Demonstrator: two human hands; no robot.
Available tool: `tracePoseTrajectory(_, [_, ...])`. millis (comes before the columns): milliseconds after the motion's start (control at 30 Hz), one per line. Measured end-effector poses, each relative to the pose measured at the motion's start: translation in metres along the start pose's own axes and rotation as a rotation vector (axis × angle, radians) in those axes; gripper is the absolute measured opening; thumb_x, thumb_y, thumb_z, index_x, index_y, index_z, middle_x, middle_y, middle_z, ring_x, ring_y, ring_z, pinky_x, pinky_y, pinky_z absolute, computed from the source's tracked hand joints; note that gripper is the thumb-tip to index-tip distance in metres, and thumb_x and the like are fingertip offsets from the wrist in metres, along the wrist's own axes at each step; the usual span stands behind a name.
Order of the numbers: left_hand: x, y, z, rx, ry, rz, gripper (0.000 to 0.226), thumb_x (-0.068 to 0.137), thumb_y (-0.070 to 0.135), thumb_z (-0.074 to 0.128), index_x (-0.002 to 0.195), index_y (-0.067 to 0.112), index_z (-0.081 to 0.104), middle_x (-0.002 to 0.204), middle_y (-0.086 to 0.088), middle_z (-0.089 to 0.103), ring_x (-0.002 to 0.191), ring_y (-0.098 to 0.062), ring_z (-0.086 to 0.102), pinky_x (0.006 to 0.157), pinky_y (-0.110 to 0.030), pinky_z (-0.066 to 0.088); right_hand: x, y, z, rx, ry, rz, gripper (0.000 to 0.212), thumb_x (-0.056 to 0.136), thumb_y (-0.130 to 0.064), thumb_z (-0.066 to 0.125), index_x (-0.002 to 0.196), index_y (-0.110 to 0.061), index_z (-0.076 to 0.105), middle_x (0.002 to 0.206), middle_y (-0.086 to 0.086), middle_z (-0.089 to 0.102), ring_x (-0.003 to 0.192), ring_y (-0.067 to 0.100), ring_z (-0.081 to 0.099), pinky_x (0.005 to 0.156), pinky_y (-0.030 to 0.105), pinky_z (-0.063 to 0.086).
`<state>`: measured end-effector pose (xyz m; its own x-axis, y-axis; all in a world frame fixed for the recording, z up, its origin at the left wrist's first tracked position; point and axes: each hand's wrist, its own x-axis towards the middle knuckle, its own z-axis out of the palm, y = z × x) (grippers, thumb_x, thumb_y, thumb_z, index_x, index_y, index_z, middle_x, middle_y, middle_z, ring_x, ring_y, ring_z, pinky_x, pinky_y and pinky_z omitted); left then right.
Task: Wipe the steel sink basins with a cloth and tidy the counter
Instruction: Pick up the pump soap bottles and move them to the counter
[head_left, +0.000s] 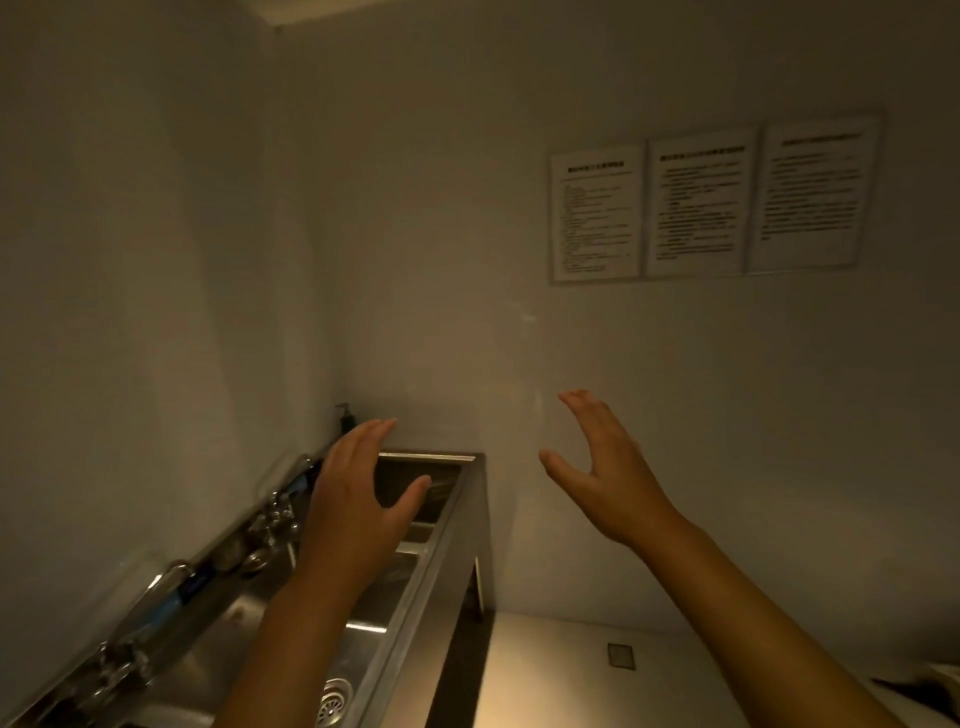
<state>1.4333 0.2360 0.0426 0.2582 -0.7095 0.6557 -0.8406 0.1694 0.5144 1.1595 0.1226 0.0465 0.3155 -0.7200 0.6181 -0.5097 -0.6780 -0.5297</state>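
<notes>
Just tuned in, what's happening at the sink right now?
Nothing is being handled yet. The person's left hand hovers open above the steel sink, and the right hand is raised open beside it, in front of the wall. Neither holds a cloth, and no cloth is in view. Taps line the sink's back edge, a drain strainer shows in the near basin, and three notices hang on the wall.

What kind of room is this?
Probably a washing-up room in a workplace kitchen. There is a long steel sink with a drain, taps along the wall, and three printed notices hanging up. It's too dim to read them.
</notes>
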Motion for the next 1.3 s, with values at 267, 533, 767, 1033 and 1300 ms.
tracePoseTrajectory(267, [0.040, 0.003, 0.080, -0.091, -0.049, 0.077, 0.071, 0.089, 0.038, 0.077, 0.151, 0.029, 0.045, 0.153, 0.004, 0.046, 0.138, -0.005, 0.034, 0.115, -0.039, 0.037, 0.016, 0.063, -0.015, -0.096, 0.018, 0.098, 0.075, 0.094, -0.061, 0.053, 0.158, -0.038, 0.021, 0.166, -0.013, 0.019, 0.152, 0.004, 0.016, 0.125, 0.044, 0.022])
tracePoseTrajectory(533, [0.110, -0.037, 0.147, -0.107, -0.085, 0.066, 0.069, 0.089, 0.036, 0.078, 0.150, 0.024, 0.049, 0.151, 0.004, 0.050, 0.142, -0.013, 0.041, 0.116, -0.035, 0.037, 0.082, 0.116, 0.018, -0.124, 0.032, 0.128, 0.073, 0.095, -0.054, 0.057, 0.158, -0.034, 0.025, 0.165, -0.011, 0.024, 0.152, 0.007, 0.020, 0.123, 0.047, 0.026])
tracePoseTrajectory(767, [0.204, -0.104, 0.207, -0.089, -0.111, 0.054, 0.066, 0.089, 0.033, 0.078, 0.148, 0.023, 0.051, 0.149, 0.003, 0.051, 0.143, -0.015, 0.042, 0.120, -0.037, 0.035, 0.167, 0.168, 0.074, -0.132, 0.009, 0.178, 0.073, 0.094, -0.052, 0.059, 0.158, -0.034, 0.028, 0.165, -0.010, 0.025, 0.152, 0.008, 0.021, 0.123, 0.047, 0.026])
tracePoseTrajectory(1033, [0.282, -0.140, 0.287, -0.146, -0.161, 0.073, 0.064, 0.090, 0.032, 0.078, 0.147, 0.020, 0.052, 0.148, 0.002, 0.052, 0.142, -0.018, 0.044, 0.118, -0.040, 0.039, 0.245, 0.215, 0.103, -0.198, 0.008, 0.202, 0.072, 0.094, -0.042, 0.066, 0.157, -0.027, 0.034, 0.164, -0.004, 0.029, 0.152, 0.010, 0.023, 0.124, 0.043, 0.025])
tracePoseTrajectory(1300, [0.336, -0.152, 0.354, -0.144, -0.159, 0.045, 0.063, 0.091, 0.035, 0.075, 0.148, 0.025, 0.050, 0.148, 0.009, 0.050, 0.142, -0.014, 0.040, 0.115, -0.032, 0.035, 0.305, 0.277, 0.105, -0.202, 0.016, 0.193, 0.072, 0.094, -0.039, 0.067, 0.157, -0.025, 0.034, 0.164, -0.004, 0.030, 0.152, 0.010, 0.024, 0.124, 0.039, 0.024])
